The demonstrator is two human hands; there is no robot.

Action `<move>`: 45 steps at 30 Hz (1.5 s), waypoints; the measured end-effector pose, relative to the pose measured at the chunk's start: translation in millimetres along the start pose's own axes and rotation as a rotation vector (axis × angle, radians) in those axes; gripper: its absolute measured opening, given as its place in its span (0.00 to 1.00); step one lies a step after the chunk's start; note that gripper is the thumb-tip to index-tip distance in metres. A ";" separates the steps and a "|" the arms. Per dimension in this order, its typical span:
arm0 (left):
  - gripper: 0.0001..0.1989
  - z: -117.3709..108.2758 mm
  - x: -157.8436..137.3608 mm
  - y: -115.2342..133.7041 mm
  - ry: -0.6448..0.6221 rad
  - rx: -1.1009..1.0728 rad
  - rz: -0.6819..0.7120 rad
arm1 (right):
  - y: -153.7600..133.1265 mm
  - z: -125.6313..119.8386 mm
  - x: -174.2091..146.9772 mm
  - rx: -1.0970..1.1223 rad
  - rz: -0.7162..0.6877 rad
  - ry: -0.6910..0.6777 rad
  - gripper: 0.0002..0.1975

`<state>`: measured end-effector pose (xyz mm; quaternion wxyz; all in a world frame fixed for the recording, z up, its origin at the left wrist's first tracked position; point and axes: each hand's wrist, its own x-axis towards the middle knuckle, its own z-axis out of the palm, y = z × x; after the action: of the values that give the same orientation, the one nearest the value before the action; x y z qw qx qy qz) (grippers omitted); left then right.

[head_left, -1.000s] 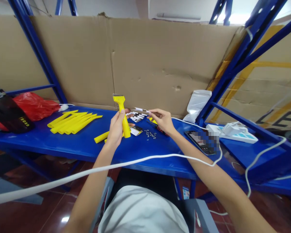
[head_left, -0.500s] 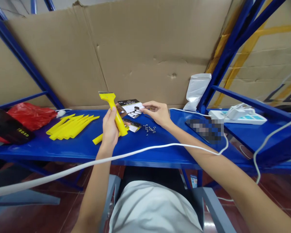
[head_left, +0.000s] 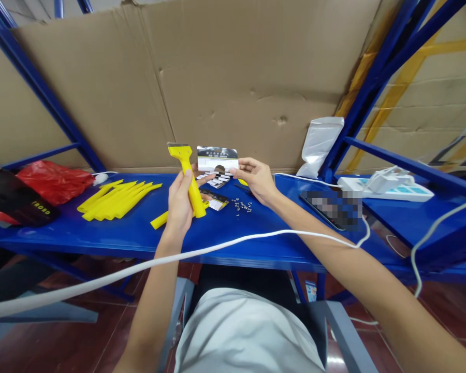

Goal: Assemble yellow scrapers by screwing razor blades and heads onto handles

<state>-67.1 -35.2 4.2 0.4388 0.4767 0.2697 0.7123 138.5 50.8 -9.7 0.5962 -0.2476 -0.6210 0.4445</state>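
My left hand [head_left: 179, 203] is closed around the handle of a yellow scraper [head_left: 195, 196], which tilts with its blade end up. Some of its fingers stretch out to the right behind the handle. Between thumb and fingers, my right hand [head_left: 259, 180] grips the right edge of a black-and-white printed card [head_left: 217, 161] with a round hole low down. Below this lie more printed cards [head_left: 219, 181] and one dark card [head_left: 217, 201]. Small metal bits [head_left: 241, 205], too tiny to name, are scattered nearby. Another yellow handle [head_left: 160, 220] lies partly hidden behind my left hand.
Several yellow handles [head_left: 116, 201] lie side by side at left, near a red plastic bag [head_left: 54, 181] and a black bag [head_left: 27, 199]. At right are a phone [head_left: 322, 210], a power strip [head_left: 396, 190] and a white pouch [head_left: 320, 145]. A white cable [head_left: 233, 238] crosses in front.
My right hand has brought the card round so its printed face is flatter to view, its hole showing. The scraper has shifted slightly right in my left hand's hold.
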 end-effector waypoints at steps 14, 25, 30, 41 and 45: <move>0.26 -12.5 6.8 -3.8 0.232 -0.020 0.185 | -2.2 -7.8 0.3 -0.244 -0.212 0.003 0.22; 0.18 -16.8 7.9 0.3 0.231 -0.080 0.235 | -19.1 -9.9 -7.4 -0.211 -0.115 -0.225 0.24; 0.20 -24.4 10.6 0.2 0.330 -0.090 0.241 | -26.1 -7.1 -11.4 -0.177 -0.027 -0.331 0.26; 0.22 -9.9 6.4 1.8 0.184 -0.161 0.138 | -30.2 2.7 -14.8 -0.112 -0.017 -0.307 0.25; 0.22 -9.0 5.2 3.9 0.171 -0.134 0.138 | -30.6 1.4 -13.2 -0.096 -0.028 -0.287 0.25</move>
<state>-77.6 -32.2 6.0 0.3950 0.4012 0.2247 0.7953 146.2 24.7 9.5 0.4948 -0.2009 -0.7241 0.4365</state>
